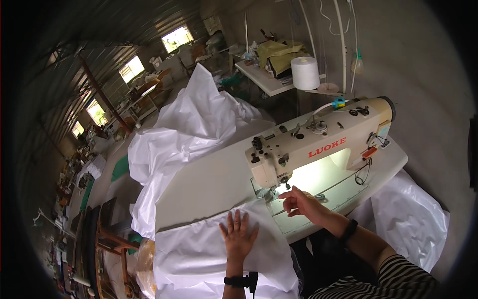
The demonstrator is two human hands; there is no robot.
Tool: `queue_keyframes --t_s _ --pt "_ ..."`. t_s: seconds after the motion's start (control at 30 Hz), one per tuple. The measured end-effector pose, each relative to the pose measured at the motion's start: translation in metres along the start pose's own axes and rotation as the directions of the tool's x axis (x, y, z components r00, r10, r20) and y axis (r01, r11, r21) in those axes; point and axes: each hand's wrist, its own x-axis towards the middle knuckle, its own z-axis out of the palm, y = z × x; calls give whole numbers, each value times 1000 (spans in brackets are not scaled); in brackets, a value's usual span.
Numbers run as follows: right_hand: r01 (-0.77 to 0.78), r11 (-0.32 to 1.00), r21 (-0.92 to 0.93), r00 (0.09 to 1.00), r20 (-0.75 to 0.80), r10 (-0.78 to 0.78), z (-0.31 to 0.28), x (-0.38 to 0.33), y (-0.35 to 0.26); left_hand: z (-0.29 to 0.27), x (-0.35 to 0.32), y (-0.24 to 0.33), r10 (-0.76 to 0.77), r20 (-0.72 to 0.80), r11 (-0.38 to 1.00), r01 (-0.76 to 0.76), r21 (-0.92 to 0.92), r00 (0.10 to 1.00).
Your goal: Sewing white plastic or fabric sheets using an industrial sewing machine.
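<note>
My left hand (pixel 239 234) lies flat, fingers spread, on a shiny white plastic-like sheet (pixel 199 269) that covers the near left of the machine table. A beige sewing machine (pixel 308 139) with red lettering on its arm stands at the right, its lamp lighting the bed (pixel 326 192). Just right of the needle area (pixel 280 185) hovers my right hand (pixel 304 203), index finger stretched toward it, the other fingers loosely bent and apart. I see nothing held in it. The sheet's upper edge runs to the presser foot, whose exact contact is too small to tell.
More white sheeting (pixel 184 124) is heaped over the table's far left edge, and another piece (pixel 411 219) hangs at the right. A white thread cone (pixel 304 73) stands behind the machine beside a side table (pixel 266 82). A wooden chair (pixel 117 239) is at the left.
</note>
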Motion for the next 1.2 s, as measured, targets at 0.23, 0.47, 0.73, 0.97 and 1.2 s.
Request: queue_keyframes --t_s 0.23,0.47,0.73,0.97,1.2 --pt "-3 978 210 1000 1 3 5 9 -4 0 0 0 -14 60 1000 15 -15 998" --pt "42 993 114 999 -28 -40 4 8 -4 6 2 -5 -28 122 999 32 -31 992" --pt "208 224 -952 621 -48 -783 9 -9 -46 5 1 -5 -11 104 1000 11 5 995" --pt "153 70 -986 523 21 -852 19 19 -49 1 1 -2 -23 116 1000 25 -14 993" --pt "162 128 -979 467 -38 -883 14 29 -37 -1 1 -2 -20 123 1000 22 -19 992"
